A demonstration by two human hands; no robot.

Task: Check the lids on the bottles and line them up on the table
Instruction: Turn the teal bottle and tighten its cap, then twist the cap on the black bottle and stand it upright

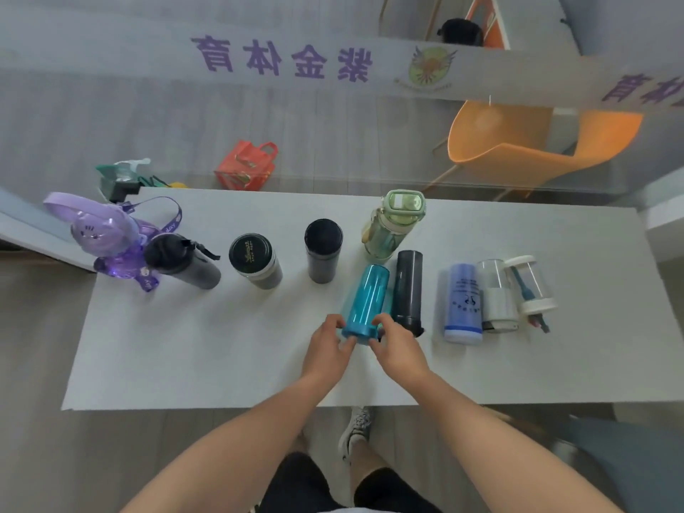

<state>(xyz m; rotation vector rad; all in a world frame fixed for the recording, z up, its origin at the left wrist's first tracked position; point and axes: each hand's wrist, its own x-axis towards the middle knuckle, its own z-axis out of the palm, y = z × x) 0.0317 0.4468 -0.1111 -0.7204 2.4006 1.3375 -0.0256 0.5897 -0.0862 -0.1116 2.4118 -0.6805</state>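
Head view: both arms reach forward over the white table (192,364), hands meeting at the near end of the teal bottle (364,303), which lies on its side just beside a dark grey bottle (407,288). Left hand (327,346) cups the cap end, fingers curled on it; right hand (398,346) pinches the same end from the other side.

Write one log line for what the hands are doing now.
hands: left hand and right hand grip teal bottle lid end | bottle: lying on table
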